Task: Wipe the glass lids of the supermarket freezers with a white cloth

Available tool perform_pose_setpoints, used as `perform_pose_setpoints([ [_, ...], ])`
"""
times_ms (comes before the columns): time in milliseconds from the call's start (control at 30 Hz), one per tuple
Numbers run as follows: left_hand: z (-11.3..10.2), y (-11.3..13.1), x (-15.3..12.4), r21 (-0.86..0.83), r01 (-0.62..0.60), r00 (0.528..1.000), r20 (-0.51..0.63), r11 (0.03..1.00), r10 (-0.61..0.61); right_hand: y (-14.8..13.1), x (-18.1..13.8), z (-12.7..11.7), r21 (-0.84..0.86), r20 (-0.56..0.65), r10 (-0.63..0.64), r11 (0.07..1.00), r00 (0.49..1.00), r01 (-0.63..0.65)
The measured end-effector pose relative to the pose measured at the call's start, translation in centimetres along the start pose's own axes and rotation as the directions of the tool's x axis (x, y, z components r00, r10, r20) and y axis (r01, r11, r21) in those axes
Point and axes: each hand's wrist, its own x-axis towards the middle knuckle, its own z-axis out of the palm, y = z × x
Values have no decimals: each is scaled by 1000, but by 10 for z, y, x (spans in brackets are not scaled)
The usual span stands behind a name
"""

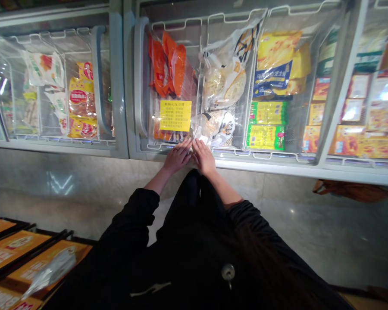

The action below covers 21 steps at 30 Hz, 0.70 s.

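Bare left hand (178,156) and bare right hand (204,157) set side by side, backs up, at the front rim of a long grey-framed chest freezer (265,167). Crumpled clear-and-white plastic packaging (200,137) located right at the fingertips, just inside the rim; near side covered by the right hand's fingers, left hand's fingertips angled in beside it. Grip: whether the packaging is pinched or only touched cannot be told, for either hand; fingertips are blended into the plastic.

Around it: rectangular yellow sign with dark printed lines (175,115) seen just beyond the left hand; glossy orange plastic packs (168,64) seen past that. Large clear bag with black-and-orange print (224,82), filled with pale food, stacked farther back. To its right, yellow-and-blue bags (273,64) placed behind flat yellow-and-green packets (267,125). Black sleeves (134,215) worn pushed up, forearms bared.
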Motion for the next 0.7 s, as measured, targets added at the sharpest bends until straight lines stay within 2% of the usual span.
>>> perform_pose_setpoints([
  [133,-2,-42,2,60,57,997,-61,997,-53,12,-12,8,-79,3,42,996,999,-42],
  [267,3,-69,11,33,107,989,-109,994,-103,22,-28,18,-113,-120,163,978,979,-176],
  [400,5,-73,9,-27,154,978,-138,988,-157,7,-19,38,-115,-205,242,956,948,-269],
  [500,2,-71,6,-48,240,956,-162,969,-245,-15,1,53,-107,-243,229,960,943,-260],
  [600,-1,-70,5,-53,252,955,-150,966,-257,-30,12,59,-115,-241,189,968,952,-221],
  [700,-2,-73,6,-50,234,958,-157,971,-239,-24,2,55,-160,-188,176,965,966,-207],
])
